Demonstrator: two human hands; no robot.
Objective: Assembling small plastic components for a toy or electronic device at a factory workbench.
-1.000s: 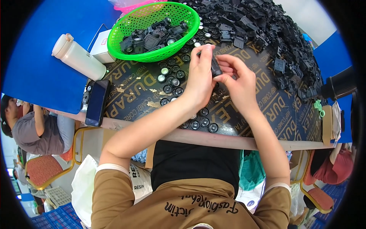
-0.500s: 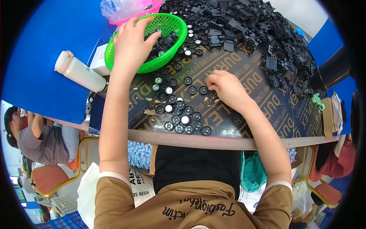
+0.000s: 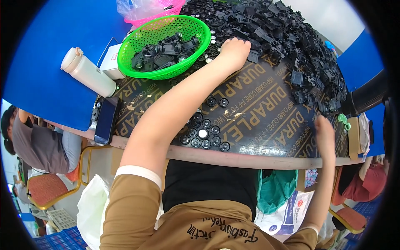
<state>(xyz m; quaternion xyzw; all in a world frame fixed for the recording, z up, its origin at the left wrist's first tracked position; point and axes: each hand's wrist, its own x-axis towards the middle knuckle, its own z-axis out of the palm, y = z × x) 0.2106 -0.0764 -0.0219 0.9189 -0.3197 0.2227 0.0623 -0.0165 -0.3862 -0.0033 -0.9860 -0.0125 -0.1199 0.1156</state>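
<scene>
My left hand point(image 3: 236, 53) reaches across the table to the near edge of a heap of black plastic parts point(image 3: 266, 25). Its fingers are curled closed, and what they grip, if anything, is hidden. Motion smears my right hand point(image 3: 325, 132) at the right side of the table, just below the heap's lower end; its fingers are unclear. Several small black wheels point(image 3: 206, 143) lie near the front edge, partly behind my left forearm, one with a white centre. Two more wheels point(image 3: 217, 102) sit apart from them. A green basket point(image 3: 125, 62) holds black wheeled pieces point(image 3: 168, 50).
A pink basket point(image 3: 164, 14) with a clear plastic bag stands behind the green one. At left are a white bottle point(image 3: 85, 71), a white box point(image 3: 111, 61) and a phone point(image 3: 107, 121). Green rings point(image 3: 343, 121) and a black post point(image 3: 366, 93) are at right. People sit on both sides.
My left hand has left the green basket and crossed to the black heap. My right hand has moved from the wheels to the table's right side.
</scene>
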